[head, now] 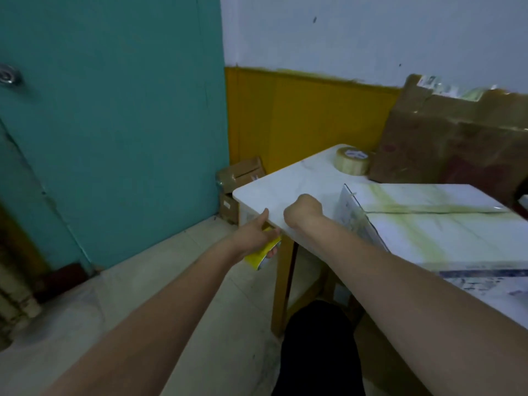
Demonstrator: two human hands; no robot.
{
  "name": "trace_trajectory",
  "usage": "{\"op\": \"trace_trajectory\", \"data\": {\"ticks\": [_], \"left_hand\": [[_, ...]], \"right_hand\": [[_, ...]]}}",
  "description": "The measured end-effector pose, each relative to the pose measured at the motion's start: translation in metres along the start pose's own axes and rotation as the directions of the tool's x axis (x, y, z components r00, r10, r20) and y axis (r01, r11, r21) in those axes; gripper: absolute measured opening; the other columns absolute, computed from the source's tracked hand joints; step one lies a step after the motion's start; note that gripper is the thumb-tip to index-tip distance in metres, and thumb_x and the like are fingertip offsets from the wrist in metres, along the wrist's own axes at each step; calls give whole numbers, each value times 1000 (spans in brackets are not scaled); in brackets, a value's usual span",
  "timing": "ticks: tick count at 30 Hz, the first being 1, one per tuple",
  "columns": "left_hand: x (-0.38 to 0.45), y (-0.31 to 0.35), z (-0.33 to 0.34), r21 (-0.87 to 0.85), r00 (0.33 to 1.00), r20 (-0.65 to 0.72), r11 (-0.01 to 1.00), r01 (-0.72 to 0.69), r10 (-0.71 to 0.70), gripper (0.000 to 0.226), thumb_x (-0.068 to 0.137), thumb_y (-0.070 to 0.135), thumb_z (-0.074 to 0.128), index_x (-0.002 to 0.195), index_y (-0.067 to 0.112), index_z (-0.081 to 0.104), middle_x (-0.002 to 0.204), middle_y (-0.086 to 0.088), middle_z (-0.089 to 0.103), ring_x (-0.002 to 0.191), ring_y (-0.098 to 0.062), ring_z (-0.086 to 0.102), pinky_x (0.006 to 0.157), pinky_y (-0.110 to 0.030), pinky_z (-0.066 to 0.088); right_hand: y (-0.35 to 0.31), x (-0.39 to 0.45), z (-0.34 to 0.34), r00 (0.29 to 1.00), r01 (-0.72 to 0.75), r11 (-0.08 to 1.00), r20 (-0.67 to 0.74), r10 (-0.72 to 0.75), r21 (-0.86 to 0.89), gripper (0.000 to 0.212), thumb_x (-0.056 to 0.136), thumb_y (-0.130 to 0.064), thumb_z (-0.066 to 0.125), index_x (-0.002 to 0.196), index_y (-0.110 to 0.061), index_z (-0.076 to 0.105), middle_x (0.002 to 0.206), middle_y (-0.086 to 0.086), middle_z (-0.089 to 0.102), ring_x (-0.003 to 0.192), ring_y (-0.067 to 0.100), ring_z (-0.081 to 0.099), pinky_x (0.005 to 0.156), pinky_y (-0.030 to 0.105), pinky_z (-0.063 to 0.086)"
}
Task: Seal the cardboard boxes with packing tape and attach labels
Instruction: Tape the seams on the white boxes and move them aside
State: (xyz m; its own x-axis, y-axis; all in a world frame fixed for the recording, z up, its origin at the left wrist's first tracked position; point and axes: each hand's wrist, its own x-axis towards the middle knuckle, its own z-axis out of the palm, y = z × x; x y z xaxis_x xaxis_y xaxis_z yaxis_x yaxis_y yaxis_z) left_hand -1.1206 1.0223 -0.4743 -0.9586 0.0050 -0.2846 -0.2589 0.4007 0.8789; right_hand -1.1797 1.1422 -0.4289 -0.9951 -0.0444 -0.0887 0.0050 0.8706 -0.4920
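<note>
**Reaching past a box already banded with tape**

Sitting on the desk [285, 178], the white box [445, 232] shows yellowish tape across its top seam; it looks stiff and light, best steadied by its edges. A tape roll [352, 160] lies behind it, near brown cartons [451, 141]. The right hand [303, 213] rests on the desk, fingers curled, apparently empty. The left hand [257, 235] grips a yellow object [262, 252] just below the desk edge.

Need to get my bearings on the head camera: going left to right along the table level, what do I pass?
Teal door → small cardboard box on the floor → left hand holding a yellow item → right hand at the table edge → roll of clear tape → taped white box.
</note>
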Motion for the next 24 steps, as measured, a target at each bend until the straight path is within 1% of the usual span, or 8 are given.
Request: {"op": "trace_trajectory", "data": {"ticks": [3,7,9,11,14,19,21,24], "left_hand": [[8,-6,13,-36,993,-83,995,-88,85,71,106,32,48,160,31,3,94,-8,66,68,-15,63,55,-17,52],[21,-17,22,-82,968,-215,986,-148,128,58,106,37,44,159,34,20,105,-10,66,66,-16,62,60,-24,54],[25,-16,23,-42,956,-259,987,-156,140,58,105,39,46,158,33,25,118,-9,65,84,-21,68,73,-26,57],[29,-13,21,47,948,-276,987,-155,162,61,103,44,48,158,30,25,146,-10,51,122,-31,59,98,-38,53],[33,-7,22,92,944,-290,986,-136,157,65,102,45,49,159,26,22,159,-10,37,136,-30,45,105,-41,47],[40,4,32,218,929,-370,974,59,27,71,102,59,33,160,23,14,155,-18,40,136,-35,44,107,-40,40],[36,12,33,321,890,-455,927,192,-27,78,100,59,37,159,16,13,158,-22,29,140,-38,35,113,-45,34],[24,22,38,570,815,-552,792,218,173,94,95,51,55,159,11,-1,158,-23,11,142,-43,20,114,-51,30]], "right_hand": [[10,5,15,998,-35,999,-58,38,38,29,97,-16,58,122,-2,57,132,16,58,124,30,55,87,26,44],[22,8,27,988,57,998,-143,-56,3,26,98,-24,59,112,-2,62,122,16,63,115,30,59,78,25,39],[25,6,33,974,110,993,-197,-114,-32,26,97,-26,61,107,-2,63,116,17,63,108,31,61,75,26,38],[28,3,35,959,117,993,-256,-122,-35,34,94,-30,66,112,-2,59,121,17,54,103,32,61,76,28,42],[32,0,33,953,38,999,-300,-35,6,59,88,-37,73,125,-2,43,131,17,40,106,31,60,84,31,49],[19,-20,33,940,67,998,-334,-63,-1,36,95,-20,61,124,-7,44,131,15,38,106,31,59,85,35,49],[10,-33,27,931,139,990,-344,-119,35,31,96,-16,57,125,-6,48,129,15,41,104,31,59,84,36,49],[2,-47,-11,897,266,960,-387,-213,89,30,97,-10,52,126,-4,51,128,16,44,98,33,60,74,34,44]]}}
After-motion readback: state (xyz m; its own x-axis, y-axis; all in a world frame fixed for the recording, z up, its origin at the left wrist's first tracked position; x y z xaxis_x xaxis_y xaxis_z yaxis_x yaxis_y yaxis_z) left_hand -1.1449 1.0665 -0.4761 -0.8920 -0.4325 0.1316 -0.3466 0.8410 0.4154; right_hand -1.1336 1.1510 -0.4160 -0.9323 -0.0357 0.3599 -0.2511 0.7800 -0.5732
